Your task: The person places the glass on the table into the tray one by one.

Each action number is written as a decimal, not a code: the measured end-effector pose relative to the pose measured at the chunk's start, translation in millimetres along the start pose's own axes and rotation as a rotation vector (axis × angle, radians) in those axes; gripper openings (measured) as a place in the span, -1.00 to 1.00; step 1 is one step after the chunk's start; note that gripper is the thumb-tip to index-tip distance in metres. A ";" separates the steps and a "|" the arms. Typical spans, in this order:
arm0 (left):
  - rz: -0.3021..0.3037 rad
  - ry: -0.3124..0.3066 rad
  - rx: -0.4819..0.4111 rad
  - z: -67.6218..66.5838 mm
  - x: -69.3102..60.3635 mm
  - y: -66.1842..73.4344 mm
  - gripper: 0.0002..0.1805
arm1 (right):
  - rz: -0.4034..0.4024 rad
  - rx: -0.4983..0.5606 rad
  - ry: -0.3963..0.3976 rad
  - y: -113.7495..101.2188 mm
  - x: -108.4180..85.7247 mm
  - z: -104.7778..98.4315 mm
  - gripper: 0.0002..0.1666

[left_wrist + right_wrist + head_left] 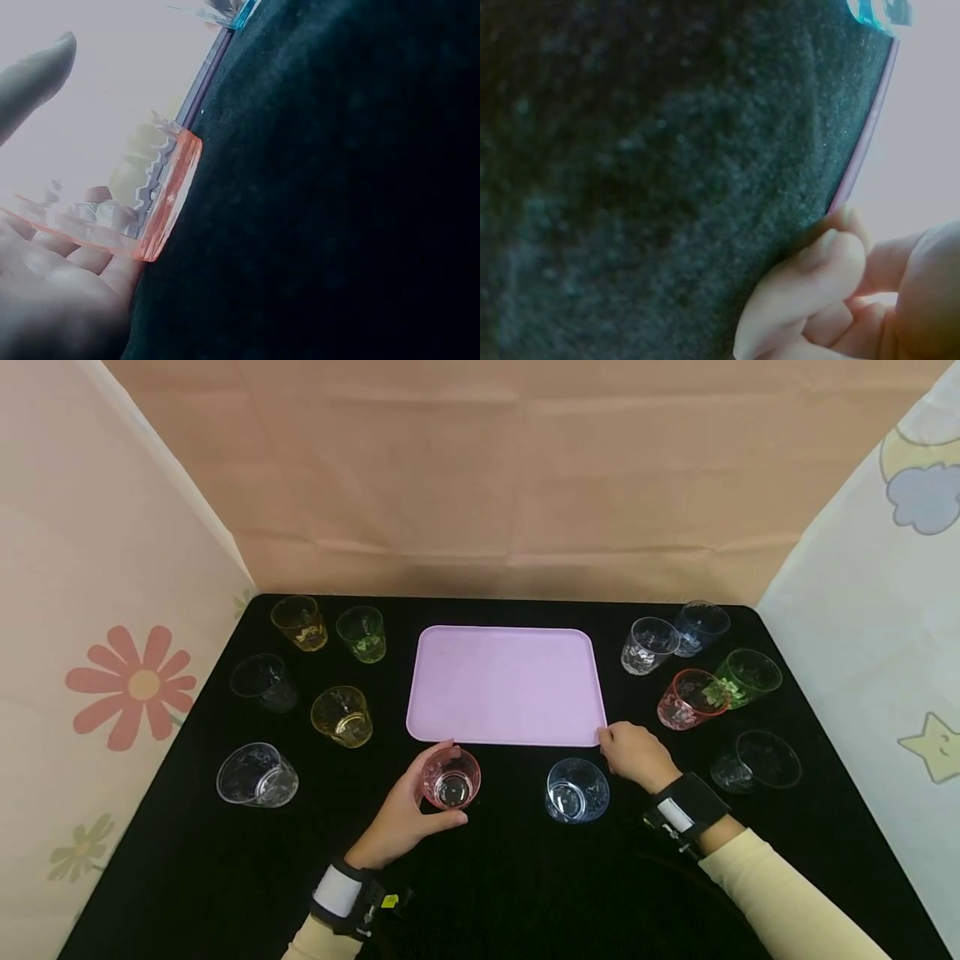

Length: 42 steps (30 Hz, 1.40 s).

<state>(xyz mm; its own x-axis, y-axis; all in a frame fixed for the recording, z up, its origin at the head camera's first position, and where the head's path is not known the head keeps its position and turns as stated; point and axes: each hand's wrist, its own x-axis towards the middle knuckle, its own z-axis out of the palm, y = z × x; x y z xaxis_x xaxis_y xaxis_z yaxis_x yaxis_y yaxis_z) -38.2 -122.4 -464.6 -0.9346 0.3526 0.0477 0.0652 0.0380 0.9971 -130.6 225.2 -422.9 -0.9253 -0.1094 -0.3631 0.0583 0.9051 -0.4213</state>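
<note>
Your pink, see-through round tumbler (451,779) is upright, mouth up, just off the near edge of the flat lilac rectangular tray (506,685) with rounded corners, left of its middle. Left wrist view: thick orange-pink base, faceted lower wall. Can't tell if the base touches the black table (487,893).

Your left hand (399,817) cups it from the left, fingers curved behind the far wall, thumb along the near side; thumb contact washed out by glare. Your right hand (637,755) pinches the tray's near right corner, fingers curled in. Blue see-through tumbler (576,792) is just beside that hand, clear of its fingers.
</note>
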 end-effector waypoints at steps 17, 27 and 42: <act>0.024 0.093 0.048 -5.2 15.3 15.9 -0.10 | -0.013 0.019 0.009 3.5 0.6 0.2 -0.51; 0.005 0.348 0.109 -15.7 62.1 38.3 -0.11 | 0.000 0.039 -0.008 4.9 1.0 -0.1 -0.51; -0.107 0.577 0.193 -10.0 137.3 47.7 -0.14 | 0.002 0.020 0.025 3.5 0.1 2.8 -0.53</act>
<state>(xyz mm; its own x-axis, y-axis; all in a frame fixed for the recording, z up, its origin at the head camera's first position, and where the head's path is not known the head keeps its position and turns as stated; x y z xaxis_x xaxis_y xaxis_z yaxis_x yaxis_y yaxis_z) -166.9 -81.5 -409.9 -0.9745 -0.2231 0.0257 -0.0277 0.2328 0.9721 -129.4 227.2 -426.7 -0.9342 -0.0976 -0.3432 0.0670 0.8969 -0.4372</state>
